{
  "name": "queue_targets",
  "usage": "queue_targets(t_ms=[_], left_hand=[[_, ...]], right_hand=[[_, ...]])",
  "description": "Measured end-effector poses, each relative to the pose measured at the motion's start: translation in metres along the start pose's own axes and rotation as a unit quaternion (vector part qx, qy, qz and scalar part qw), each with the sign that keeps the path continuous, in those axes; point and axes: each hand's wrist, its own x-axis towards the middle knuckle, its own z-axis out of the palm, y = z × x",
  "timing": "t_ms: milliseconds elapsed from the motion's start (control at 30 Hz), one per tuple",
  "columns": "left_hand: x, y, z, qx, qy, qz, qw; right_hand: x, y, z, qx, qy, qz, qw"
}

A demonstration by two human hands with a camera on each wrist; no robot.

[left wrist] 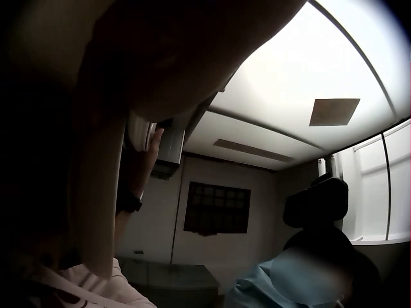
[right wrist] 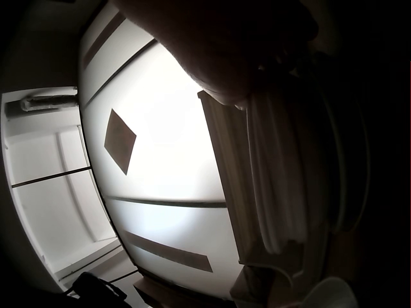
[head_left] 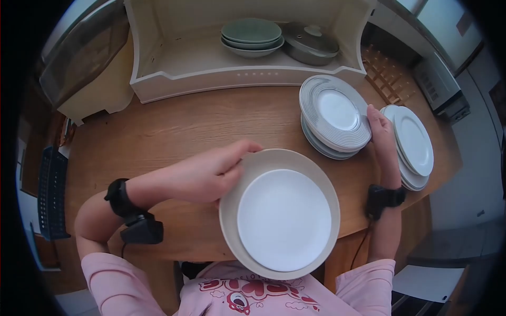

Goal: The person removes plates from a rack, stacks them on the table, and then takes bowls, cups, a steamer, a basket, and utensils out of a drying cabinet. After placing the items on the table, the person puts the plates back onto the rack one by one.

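Observation:
My left hand (head_left: 221, 171) grips the left rim of a round plate (head_left: 227, 226) with a beige border and a white middle, held above the table's front edge. In the left wrist view the plate (left wrist: 99, 199) shows edge-on below the dark hand. At the right, my right hand (head_left: 383, 131) holds the right edge of white plates, the top one a plate with grey rings (head_left: 337, 110). Under these sits a blue-grey plate (head_left: 322, 149). The right wrist view shows the white plates (right wrist: 276, 173) edge-on and dark, the fingertips mostly hidden.
A cream shelf (head_left: 211, 79) at the back holds green bowls (head_left: 252, 30) and a lidded pot (head_left: 311, 43). White plates (head_left: 415, 139) lie stacked to the right, near a wooden dish rack (head_left: 387, 79). A dark blue basket (head_left: 52, 192) is at the left edge of the wooden table (head_left: 184, 116).

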Motion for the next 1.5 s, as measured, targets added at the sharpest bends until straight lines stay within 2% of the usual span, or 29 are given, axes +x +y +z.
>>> queue_targets(t_ms=[333, 433, 500, 733, 800, 900, 1300, 1500], left_hand=[[0.019, 0.011, 0.011, -0.028, -0.008, -0.050, 0.998], [0.026, 0.003, 0.014, -0.047, -0.010, -0.042, 0.998], [0.032, -0.009, 0.015, -0.078, -0.004, 0.008, 0.997], [0.051, -0.022, 0.015, -0.052, 0.005, 0.032, 0.998], [0.058, -0.023, 0.015, -0.059, 0.020, 0.059, 0.996], [0.066, -0.015, 0.013, -0.029, 0.031, 0.023, 0.999], [0.098, 0.004, 0.018, -0.036, 0.047, 0.027, 0.998], [0.108, -0.009, 0.019, -0.028, 0.058, 0.055, 0.996]], right_hand=[[-0.001, -0.004, -0.001, -0.012, -0.005, 0.012, 1.000], [-0.006, -0.012, 0.002, -0.020, 0.006, 0.023, 1.000], [-0.006, -0.010, 0.000, -0.027, 0.003, 0.015, 1.000], [-0.003, -0.007, -0.005, -0.036, 0.010, 0.009, 0.999], [-0.003, -0.006, -0.006, -0.045, 0.010, 0.007, 0.999], [-0.002, -0.007, -0.006, -0.055, 0.010, 0.003, 0.998], [-0.002, -0.008, -0.007, -0.053, 0.004, 0.010, 0.999], [0.000, -0.006, -0.009, -0.060, 0.009, 0.017, 0.998]])
